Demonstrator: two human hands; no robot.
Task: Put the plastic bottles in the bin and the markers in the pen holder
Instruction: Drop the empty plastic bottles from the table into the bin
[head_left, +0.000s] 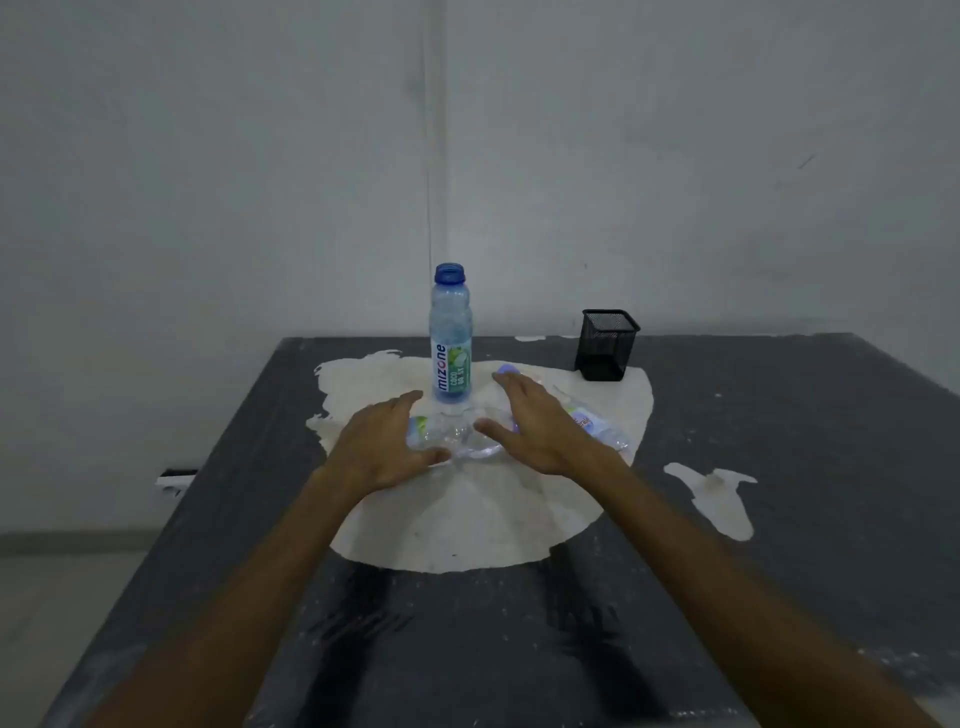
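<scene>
1. Three bottles: your upright blue bottle (451, 338) stands mid-table (779, 597); two clear bottles lie flat, one (457, 439) under your left hand (387, 449), another (597, 428) under your right hand (535, 423).
2. Both hands spread, fingers straight, gripping nothing.
3. One black mesh pen holder (607, 344), far right.

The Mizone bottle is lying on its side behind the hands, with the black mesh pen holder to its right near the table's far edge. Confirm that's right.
Not quite. The head view shows the Mizone bottle standing upright, not lying on its side. The rest holds: it is behind the left hand and right hand, with the black mesh pen holder to its right near the table's far edge.
</scene>
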